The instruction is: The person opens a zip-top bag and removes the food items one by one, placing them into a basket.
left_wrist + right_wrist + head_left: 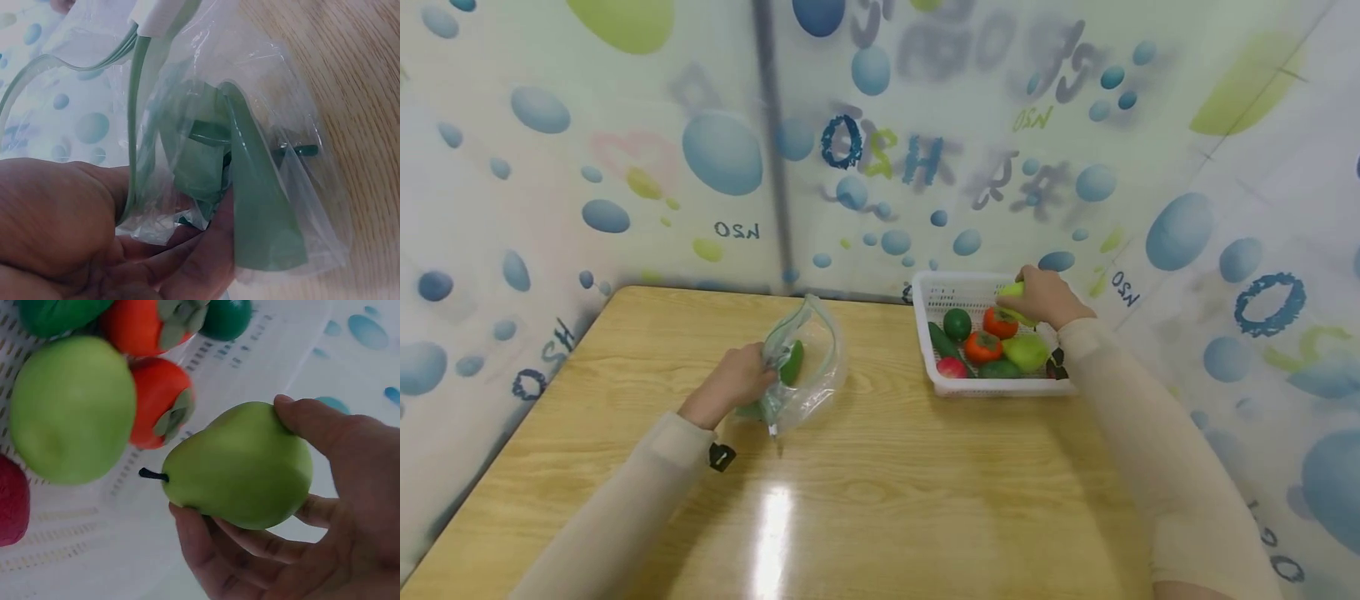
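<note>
My right hand [1047, 298] holds a green pear [240, 469] between thumb and fingers, above the back right of a white plastic basket [927, 333]. In the basket lie two orange persimmons [983, 347], another green pear [1026, 353], a round dark green fruit [957, 323], a long dark green vegetable [943, 340] and a pinkish-red fruit [952, 367]. On the left, my left hand [737, 382] grips the side of a clear zip bag [823, 379] whose mouth gapes. A green vegetable [792, 363] shows in the bag; its kind is unclear through the plastic.
The bag and basket are on a wooden table [880, 475], with a stretch of tabletop between them. Behind the table hangs a white curtain [880, 225] printed with blue and green dots. The basket stands near the table's back edge.
</note>
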Action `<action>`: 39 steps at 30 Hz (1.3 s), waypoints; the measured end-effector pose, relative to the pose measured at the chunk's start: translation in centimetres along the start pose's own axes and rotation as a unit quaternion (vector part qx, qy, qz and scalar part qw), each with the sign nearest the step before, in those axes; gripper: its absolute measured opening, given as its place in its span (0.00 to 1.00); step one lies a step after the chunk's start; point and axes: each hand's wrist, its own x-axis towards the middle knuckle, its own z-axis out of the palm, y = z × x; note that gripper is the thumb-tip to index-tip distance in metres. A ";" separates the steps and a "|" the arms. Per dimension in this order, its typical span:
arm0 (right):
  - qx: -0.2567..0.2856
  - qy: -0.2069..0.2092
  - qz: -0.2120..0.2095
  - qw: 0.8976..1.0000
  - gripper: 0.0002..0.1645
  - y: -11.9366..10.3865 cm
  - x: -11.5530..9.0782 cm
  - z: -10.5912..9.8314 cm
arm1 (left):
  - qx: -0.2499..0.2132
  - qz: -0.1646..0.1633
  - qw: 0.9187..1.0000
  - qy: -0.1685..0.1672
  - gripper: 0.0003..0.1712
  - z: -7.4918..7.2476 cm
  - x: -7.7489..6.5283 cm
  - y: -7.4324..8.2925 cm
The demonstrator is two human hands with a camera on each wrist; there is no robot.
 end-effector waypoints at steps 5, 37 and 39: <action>-0.025 -0.029 0.028 0.999 0.48 1.7 0.5 0.1 | -0.001 -0.011 1.000 -0.009 0.23 -0.8 -0.7 1.6; -0.018 0.060 -0.046 0.997 0.26 -4.6 -2.1 1.1 | -0.021 0.008 1.000 -0.016 0.29 -1.2 -2.0 2.9; -0.010 0.074 -0.063 0.995 0.23 -6.4 -2.9 1.2 | -0.027 0.013 0.999 -0.020 0.33 -1.1 -1.6 2.8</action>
